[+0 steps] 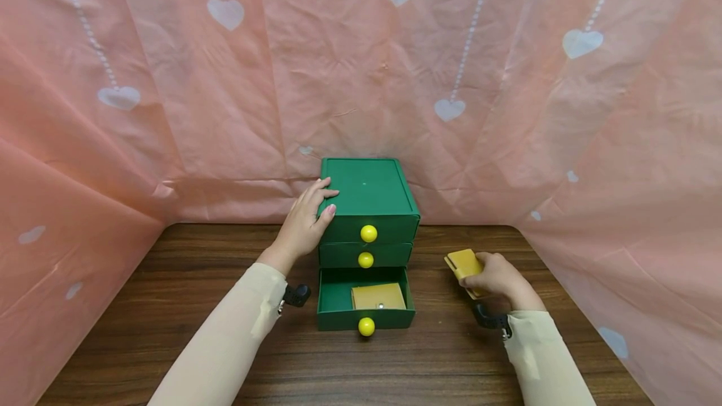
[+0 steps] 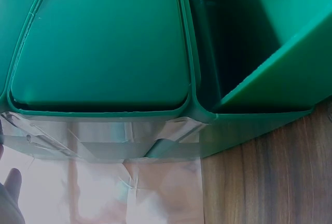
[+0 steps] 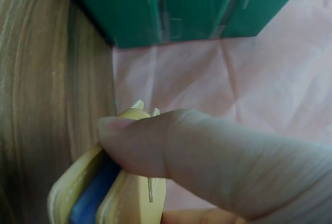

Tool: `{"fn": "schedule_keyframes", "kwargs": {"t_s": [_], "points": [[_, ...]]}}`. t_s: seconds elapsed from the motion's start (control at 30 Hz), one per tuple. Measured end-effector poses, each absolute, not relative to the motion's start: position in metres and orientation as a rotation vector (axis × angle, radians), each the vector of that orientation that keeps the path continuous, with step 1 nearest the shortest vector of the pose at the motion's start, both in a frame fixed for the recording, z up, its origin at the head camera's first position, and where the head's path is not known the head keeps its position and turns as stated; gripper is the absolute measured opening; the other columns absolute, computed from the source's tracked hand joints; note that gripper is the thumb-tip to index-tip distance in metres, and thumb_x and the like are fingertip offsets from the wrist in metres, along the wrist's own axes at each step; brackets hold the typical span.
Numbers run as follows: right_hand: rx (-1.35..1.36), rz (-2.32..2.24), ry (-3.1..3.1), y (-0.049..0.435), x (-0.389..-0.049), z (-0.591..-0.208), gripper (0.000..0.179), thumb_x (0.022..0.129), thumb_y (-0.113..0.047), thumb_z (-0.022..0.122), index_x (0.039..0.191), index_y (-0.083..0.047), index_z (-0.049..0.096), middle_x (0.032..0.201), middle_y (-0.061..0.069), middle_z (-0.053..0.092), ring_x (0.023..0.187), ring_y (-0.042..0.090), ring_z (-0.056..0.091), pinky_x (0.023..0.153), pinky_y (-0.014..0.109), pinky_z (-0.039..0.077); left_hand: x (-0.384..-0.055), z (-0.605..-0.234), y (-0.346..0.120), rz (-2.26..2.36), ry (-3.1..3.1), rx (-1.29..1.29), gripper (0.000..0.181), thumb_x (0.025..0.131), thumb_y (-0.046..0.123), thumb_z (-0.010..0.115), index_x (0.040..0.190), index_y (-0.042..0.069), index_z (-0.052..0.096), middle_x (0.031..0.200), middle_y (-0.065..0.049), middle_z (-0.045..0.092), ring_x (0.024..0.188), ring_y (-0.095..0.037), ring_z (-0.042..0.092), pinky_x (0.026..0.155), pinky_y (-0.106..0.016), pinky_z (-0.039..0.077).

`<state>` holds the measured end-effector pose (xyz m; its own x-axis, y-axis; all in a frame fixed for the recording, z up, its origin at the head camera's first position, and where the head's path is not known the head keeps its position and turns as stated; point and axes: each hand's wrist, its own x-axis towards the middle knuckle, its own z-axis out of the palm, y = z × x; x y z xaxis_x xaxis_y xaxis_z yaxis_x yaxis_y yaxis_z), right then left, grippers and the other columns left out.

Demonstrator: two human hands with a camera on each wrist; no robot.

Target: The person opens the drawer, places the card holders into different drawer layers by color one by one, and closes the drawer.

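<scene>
A green drawer unit (image 1: 363, 187) with yellow round knobs stands at the back of the table. My left hand (image 1: 304, 221) rests on its top left edge, fingers extended over the top. The bottom drawer (image 1: 333, 319) is pulled out, and a yellow wallet (image 1: 379, 297) with a snap button lies inside it. To the right of the unit, my right hand (image 1: 499, 277) holds another yellow wallet (image 1: 465, 263). Thumb and fingers pinch this wallet (image 3: 132, 198) in the right wrist view, where a blue layer shows between its yellow flaps.
The upper two drawers, with their knobs (image 1: 368, 234), are closed. Dark wood-grain tabletop (image 1: 434, 356) surrounds the unit. Pink cloth (image 1: 361, 80) with white hearts hangs behind the table and along both sides.
</scene>
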<state>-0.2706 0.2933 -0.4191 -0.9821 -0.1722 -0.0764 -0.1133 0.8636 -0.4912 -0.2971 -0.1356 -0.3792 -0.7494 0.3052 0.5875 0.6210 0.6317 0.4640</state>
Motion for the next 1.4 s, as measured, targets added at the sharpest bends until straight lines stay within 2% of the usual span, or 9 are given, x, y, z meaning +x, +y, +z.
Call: {"fn": "schedule_keyframes", "kwargs": {"t_s": [0.53, 1.4], "points": [[-0.216, -0.788, 3.016, 0.284, -0.255, -0.396, 0.095, 0.077, -0.037, 0.083, 0.143, 0.016, 0.040, 0.118, 0.030, 0.051, 0.095, 0.035, 0.055, 0.082, 0.048, 0.048, -0.296, -0.379, -0.136, -0.921, -2.402, -0.727, 0.057, 0.107, 0.053, 0.028, 0.142, 0.013, 0.051, 0.162, -0.006, 0.029, 0.152, -0.024, 0.018, 0.117, -0.061, 0.016], [-0.342, -0.849, 3.074, 0.258, -0.235, -0.364, 0.097, 0.077, -0.040, 0.084, 0.147, 0.010, 0.039, 0.122, 0.026, 0.050, 0.099, 0.033, 0.055, 0.083, 0.045, 0.048, -0.298, -0.380, -0.138, -0.925, -2.382, -0.737, 0.060, 0.106, 0.055, 0.027, 0.141, 0.012, 0.051, 0.161, -0.007, 0.030, 0.151, -0.032, 0.019, 0.116, -0.063, 0.016]]}}
